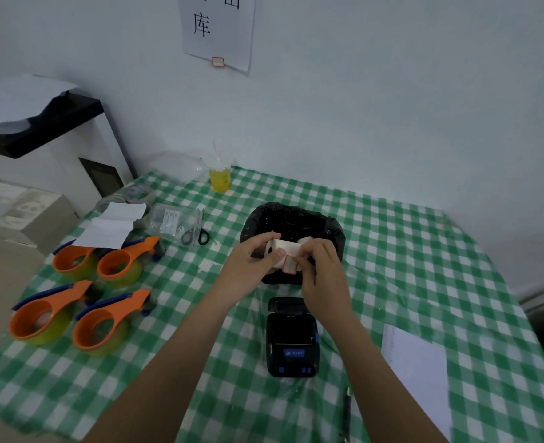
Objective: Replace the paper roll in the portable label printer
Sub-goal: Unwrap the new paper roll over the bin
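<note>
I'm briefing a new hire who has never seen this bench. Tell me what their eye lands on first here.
First, the two hands at centre: the left hand and right hand hold a white label roll above a black-lined bin. Just in front of them, the black label printer sits with its lid open. On the left of the green checked tablecloth, four orange tape dispensers stand out brightly.
</note>
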Motion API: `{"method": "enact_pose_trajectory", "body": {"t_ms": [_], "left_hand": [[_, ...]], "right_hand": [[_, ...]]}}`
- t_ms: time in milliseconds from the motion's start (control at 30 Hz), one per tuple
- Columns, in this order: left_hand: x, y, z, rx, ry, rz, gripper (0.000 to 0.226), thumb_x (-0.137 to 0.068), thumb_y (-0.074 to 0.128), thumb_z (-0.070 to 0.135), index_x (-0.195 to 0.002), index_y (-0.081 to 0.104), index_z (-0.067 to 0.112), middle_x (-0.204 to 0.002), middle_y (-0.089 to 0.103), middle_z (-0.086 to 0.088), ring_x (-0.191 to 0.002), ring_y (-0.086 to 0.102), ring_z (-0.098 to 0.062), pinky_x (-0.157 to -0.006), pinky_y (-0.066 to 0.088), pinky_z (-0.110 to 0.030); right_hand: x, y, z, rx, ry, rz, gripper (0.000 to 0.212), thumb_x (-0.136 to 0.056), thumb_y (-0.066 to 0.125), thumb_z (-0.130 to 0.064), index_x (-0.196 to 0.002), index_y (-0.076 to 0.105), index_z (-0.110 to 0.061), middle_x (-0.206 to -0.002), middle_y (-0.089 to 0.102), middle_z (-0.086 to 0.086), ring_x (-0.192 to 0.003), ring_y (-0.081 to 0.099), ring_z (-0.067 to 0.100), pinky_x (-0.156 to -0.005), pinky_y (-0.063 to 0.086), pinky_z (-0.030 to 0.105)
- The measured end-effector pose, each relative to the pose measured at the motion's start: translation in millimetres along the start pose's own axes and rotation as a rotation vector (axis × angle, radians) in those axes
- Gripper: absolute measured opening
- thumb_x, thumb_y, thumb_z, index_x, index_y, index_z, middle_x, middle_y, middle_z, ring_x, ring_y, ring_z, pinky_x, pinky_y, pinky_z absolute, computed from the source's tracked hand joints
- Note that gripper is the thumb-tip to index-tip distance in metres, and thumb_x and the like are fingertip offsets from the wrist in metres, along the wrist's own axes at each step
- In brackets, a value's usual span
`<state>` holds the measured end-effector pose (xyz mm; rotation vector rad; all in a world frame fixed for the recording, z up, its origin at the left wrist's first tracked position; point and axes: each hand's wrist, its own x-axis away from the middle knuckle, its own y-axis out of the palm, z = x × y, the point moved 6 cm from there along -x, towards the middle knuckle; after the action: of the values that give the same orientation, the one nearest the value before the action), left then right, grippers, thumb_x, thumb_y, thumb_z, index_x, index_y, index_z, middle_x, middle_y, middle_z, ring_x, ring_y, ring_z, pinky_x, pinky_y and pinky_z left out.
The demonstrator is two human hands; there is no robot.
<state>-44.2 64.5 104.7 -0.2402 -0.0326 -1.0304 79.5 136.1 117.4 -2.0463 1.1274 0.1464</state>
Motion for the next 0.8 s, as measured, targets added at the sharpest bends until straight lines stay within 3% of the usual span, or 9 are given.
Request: {"method": "enact_pose_trajectory", "body": {"t_ms": [133,267,433,567,700,800], "left_hand": [[-3,0,-4,0.0,-0.014,0.0,0.024,-0.08,0.065,0.037,-0.099,0.061,0.051,-0.117,0.062,-0.006,-0.107,0.062,-0.022,-0.096,0.052,-0.047],[-8,0,-8,0.036,-0.026,0.01,0.025,-0.084,0.064,0.028,-0.106,0.061,0.04,-0.111,0.063,-0.009,-0.099,0.066,-0.024,-0.094,0.054,-0.047],[-15,2,-15,0.059,-0.041,0.028,0.029,-0.086,0.062,0.025,-0.115,0.06,0.029,-0.115,0.062,-0.008,-0.097,0.066,-0.023,-0.093,0.054,-0.045],[-23,-2,-23,0.089,-0.073,0.075,0.031,-0.088,0.059,0.019,-0.12,0.058,0.02,-0.109,0.059,-0.009,-0.101,0.062,-0.024,-0.089,0.056,-0.038],[-33,-4,-36,0.096,-0.114,0.103,0.032,-0.089,0.059,0.017,-0.121,0.057,0.017,-0.109,0.054,-0.01,-0.104,0.059,-0.025,-0.083,0.056,-0.031],[-43,-2,-43,0.076,-0.135,0.122,0.034,-0.089,0.058,0.017,-0.123,0.055,0.016,-0.115,0.05,-0.01,-0.107,0.056,-0.025,-0.082,0.056,-0.029]], "right_hand": [[2,4,6,-0.038,0.007,-0.032,0.01,-0.088,0.048,0.001,-0.088,0.051,-0.008,-0.093,0.043,-0.009,-0.083,0.046,0.012,-0.07,0.041,0.021],[2,5,11,-0.066,0.003,-0.045,0.008,-0.088,0.046,-0.003,-0.088,0.051,-0.009,-0.095,0.041,-0.023,-0.087,0.046,0.002,-0.074,0.042,0.016],[5,9,19,-0.09,-0.021,-0.066,0.013,-0.09,0.043,-0.013,-0.091,0.053,-0.006,-0.102,0.046,-0.011,-0.095,0.047,0.006,-0.084,0.043,0.017],[5,0,37,-0.191,0.141,0.064,0.01,-0.09,0.047,-0.004,-0.085,0.052,-0.012,-0.093,0.049,-0.006,-0.085,0.051,0.005,-0.076,0.046,0.015],[-5,-10,66,-0.173,0.312,0.182,0.007,-0.09,0.055,-0.004,-0.089,0.059,-0.01,-0.089,0.058,0.001,-0.081,0.054,-0.007,-0.073,0.043,0.005],[-25,-6,96,-0.123,0.465,0.17,0.007,-0.089,0.058,-0.011,-0.092,0.064,-0.011,-0.089,0.064,0.001,-0.075,0.055,0.002,-0.066,0.043,0.004]]}}
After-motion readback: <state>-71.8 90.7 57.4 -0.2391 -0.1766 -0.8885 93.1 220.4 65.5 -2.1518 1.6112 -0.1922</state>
